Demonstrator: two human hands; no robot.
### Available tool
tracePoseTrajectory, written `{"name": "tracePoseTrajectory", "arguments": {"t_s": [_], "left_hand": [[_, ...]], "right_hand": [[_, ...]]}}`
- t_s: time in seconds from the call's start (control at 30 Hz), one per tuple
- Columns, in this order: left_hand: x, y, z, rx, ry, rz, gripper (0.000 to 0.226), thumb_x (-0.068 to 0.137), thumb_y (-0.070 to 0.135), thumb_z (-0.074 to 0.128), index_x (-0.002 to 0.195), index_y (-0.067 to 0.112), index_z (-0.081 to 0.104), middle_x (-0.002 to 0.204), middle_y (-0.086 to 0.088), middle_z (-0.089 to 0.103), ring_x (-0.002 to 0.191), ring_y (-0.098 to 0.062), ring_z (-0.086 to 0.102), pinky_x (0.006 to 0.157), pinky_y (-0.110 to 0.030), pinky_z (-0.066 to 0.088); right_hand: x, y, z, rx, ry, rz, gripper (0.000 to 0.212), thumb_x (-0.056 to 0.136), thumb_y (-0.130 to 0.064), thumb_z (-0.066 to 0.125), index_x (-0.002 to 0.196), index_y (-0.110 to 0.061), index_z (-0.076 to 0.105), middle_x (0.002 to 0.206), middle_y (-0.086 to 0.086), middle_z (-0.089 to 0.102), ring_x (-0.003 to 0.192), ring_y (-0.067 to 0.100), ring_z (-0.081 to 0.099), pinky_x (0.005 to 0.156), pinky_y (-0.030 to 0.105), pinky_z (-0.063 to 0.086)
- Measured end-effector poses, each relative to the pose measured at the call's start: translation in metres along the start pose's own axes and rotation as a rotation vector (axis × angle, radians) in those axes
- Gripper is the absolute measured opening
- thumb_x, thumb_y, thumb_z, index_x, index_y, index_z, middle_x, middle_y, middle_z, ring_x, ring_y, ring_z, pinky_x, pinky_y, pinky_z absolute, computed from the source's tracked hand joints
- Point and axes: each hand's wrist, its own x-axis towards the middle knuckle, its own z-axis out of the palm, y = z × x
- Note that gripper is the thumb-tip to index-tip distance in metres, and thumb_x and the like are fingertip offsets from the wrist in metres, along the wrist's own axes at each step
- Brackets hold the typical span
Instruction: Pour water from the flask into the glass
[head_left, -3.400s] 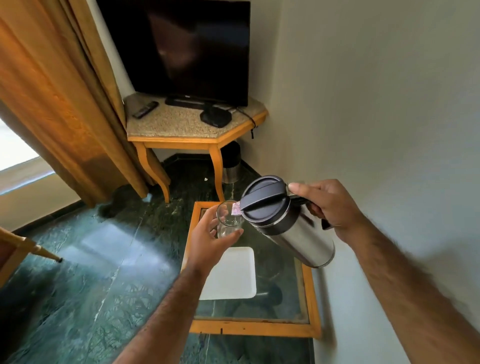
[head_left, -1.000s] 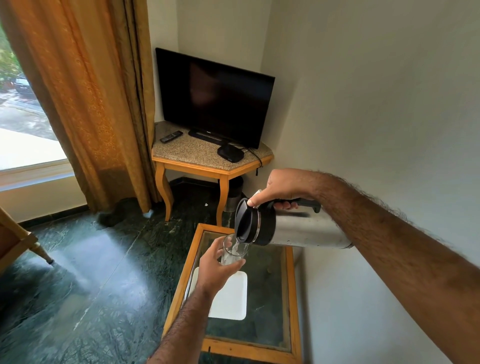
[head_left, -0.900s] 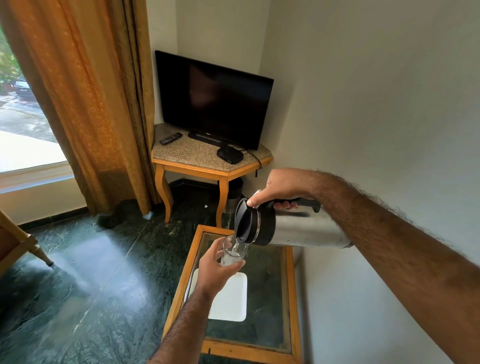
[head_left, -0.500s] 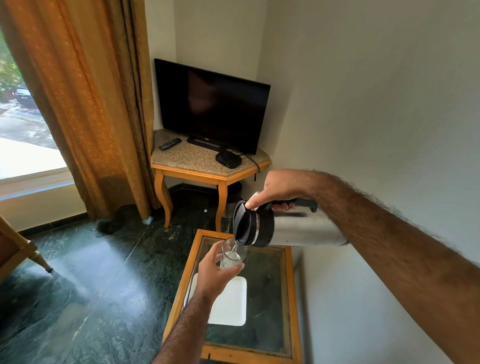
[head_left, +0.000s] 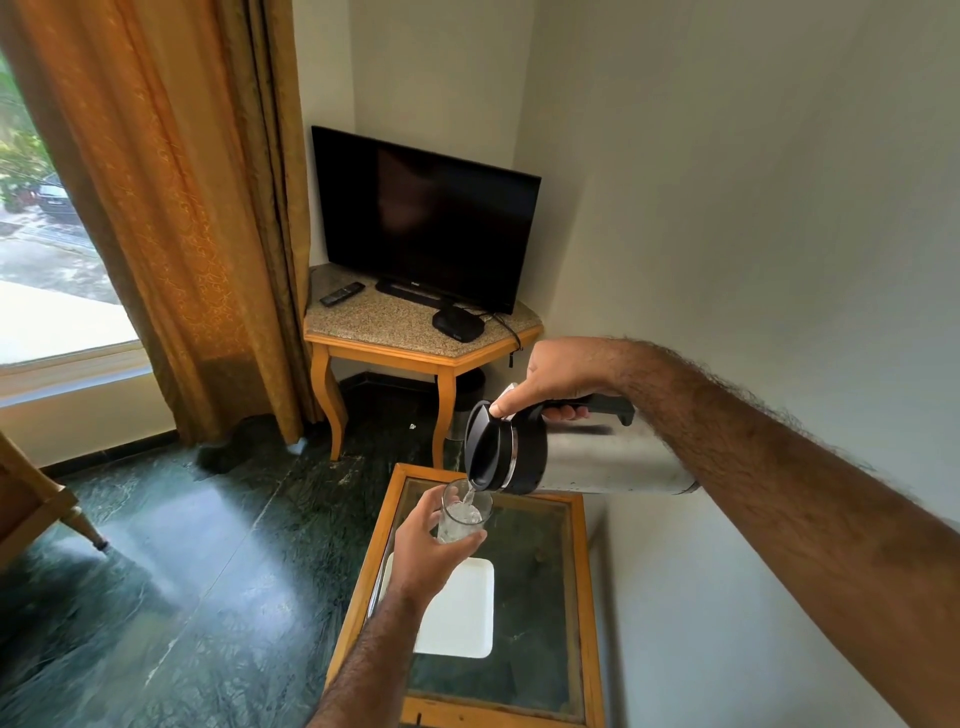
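Observation:
My right hand (head_left: 558, 371) grips the black handle of a steel flask (head_left: 597, 460) with a black lid, thumb pressing on the lid's top. The flask lies tipped almost level, spout to the left. A thin stream of water runs from the spout into a clear glass (head_left: 464, 512). My left hand (head_left: 423, 548) holds that glass upright from the left, just below the spout, above the low table. Water fills roughly the lower half of the glass; my fingers hide its base.
A low wood-framed glass table (head_left: 581, 587) with a white tray (head_left: 462, 618) stands under my hands, against the right wall. Beyond it, a corner table (head_left: 400, 327) carries a TV (head_left: 423, 218), a remote and a small black box. Orange curtains and a window lie left.
The flask went from slightly tilted to almost level and water began running into the glass. Over the last second my hands stay nearly still while the view tilts up a little.

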Motion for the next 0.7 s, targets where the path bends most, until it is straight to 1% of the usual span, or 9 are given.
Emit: {"name": "tracePoseTrajectory", "arguments": {"t_s": [0.1, 0.27, 0.33, 0.37, 0.43, 0.57, 0.6, 0.67, 0.7], "left_hand": [[0.0009, 0.0009, -0.0009, -0.008, 0.006, 0.007, 0.074, 0.068, 0.028, 0.094, 0.135, 0.028, 0.063, 0.138, 0.003, 0.068, 0.132, -0.025, 0.061, 0.098, -0.055, 0.062], [0.0026, 0.0003, 0.0000, -0.011, 0.004, 0.008, 0.073, 0.071, 0.024, 0.095, 0.136, 0.028, 0.063, 0.140, 0.002, 0.067, 0.134, -0.024, 0.059, 0.101, -0.054, 0.060], [0.0034, -0.0011, 0.0007, -0.014, 0.008, 0.007, 0.073, 0.072, 0.024, 0.095, 0.137, 0.028, 0.062, 0.142, 0.002, 0.066, 0.136, -0.024, 0.059, 0.102, -0.049, 0.060], [0.0034, -0.0017, 0.0010, -0.012, 0.006, 0.009, 0.073, 0.073, 0.024, 0.095, 0.137, 0.028, 0.062, 0.143, 0.002, 0.066, 0.136, -0.024, 0.058, 0.102, -0.045, 0.059], [0.0032, -0.0019, 0.0019, -0.007, 0.002, 0.009, 0.072, 0.074, 0.022, 0.095, 0.138, 0.026, 0.061, 0.143, 0.001, 0.065, 0.137, -0.024, 0.058, 0.099, -0.037, 0.055], [0.0032, -0.0018, 0.0021, -0.005, 0.004, 0.008, 0.073, 0.074, 0.022, 0.095, 0.139, 0.026, 0.061, 0.145, 0.001, 0.065, 0.138, -0.025, 0.057, 0.099, -0.035, 0.052], [0.0032, -0.0011, 0.0016, -0.005, 0.007, 0.010, 0.073, 0.074, 0.023, 0.095, 0.139, 0.026, 0.061, 0.145, 0.002, 0.065, 0.138, -0.025, 0.057, 0.100, -0.037, 0.054], [0.0035, -0.0008, 0.0006, -0.010, 0.007, 0.009, 0.073, 0.073, 0.023, 0.095, 0.139, 0.026, 0.061, 0.145, 0.001, 0.065, 0.138, -0.025, 0.057, 0.104, -0.046, 0.058], [0.0041, -0.0009, 0.0003, -0.015, 0.005, 0.012, 0.073, 0.073, 0.023, 0.095, 0.138, 0.026, 0.062, 0.144, 0.001, 0.065, 0.137, -0.025, 0.057, 0.104, -0.049, 0.058]], "right_hand": [[0.0013, -0.0004, -0.0006, -0.001, -0.003, 0.001, 0.052, 0.085, -0.054, 0.076, 0.054, -0.014, 0.067, 0.048, -0.001, 0.061, 0.039, 0.013, 0.052, 0.050, 0.026, 0.044], [0.0042, 0.0002, -0.0016, -0.001, -0.011, 0.017, 0.050, 0.086, -0.055, 0.075, 0.063, -0.011, 0.070, 0.051, -0.001, 0.063, 0.042, 0.013, 0.053, 0.049, 0.025, 0.045], [0.0056, -0.0001, -0.0017, -0.014, -0.011, 0.012, 0.051, 0.085, -0.056, 0.075, 0.062, -0.011, 0.069, 0.051, -0.001, 0.063, 0.041, 0.013, 0.054, 0.050, 0.025, 0.046], [0.0060, -0.0005, -0.0017, -0.017, -0.011, 0.012, 0.052, 0.085, -0.056, 0.075, 0.061, -0.011, 0.069, 0.050, -0.001, 0.063, 0.041, 0.013, 0.054, 0.051, 0.026, 0.046], [0.0065, -0.0015, -0.0026, -0.016, -0.014, 0.013, 0.052, 0.086, -0.056, 0.074, 0.061, -0.011, 0.069, 0.050, -0.001, 0.063, 0.040, 0.013, 0.054, 0.052, 0.026, 0.046], [0.0060, -0.0007, -0.0034, -0.008, -0.019, 0.008, 0.052, 0.087, -0.055, 0.074, 0.056, -0.013, 0.067, 0.048, -0.001, 0.063, 0.040, 0.013, 0.053, 0.054, 0.027, 0.046], [0.0062, -0.0007, -0.0030, -0.006, -0.022, 0.011, 0.052, 0.086, -0.055, 0.074, 0.057, -0.013, 0.068, 0.049, -0.001, 0.063, 0.040, 0.013, 0.053, 0.054, 0.028, 0.047], [0.0068, -0.0011, -0.0020, -0.012, -0.025, 0.017, 0.053, 0.086, -0.056, 0.074, 0.057, -0.012, 0.068, 0.050, 0.000, 0.064, 0.041, 0.014, 0.054, 0.055, 0.028, 0.047], [0.0071, -0.0016, -0.0019, -0.017, -0.022, 0.018, 0.053, 0.086, -0.056, 0.075, 0.056, -0.013, 0.067, 0.050, 0.000, 0.064, 0.040, 0.013, 0.054, 0.055, 0.028, 0.048]]}}
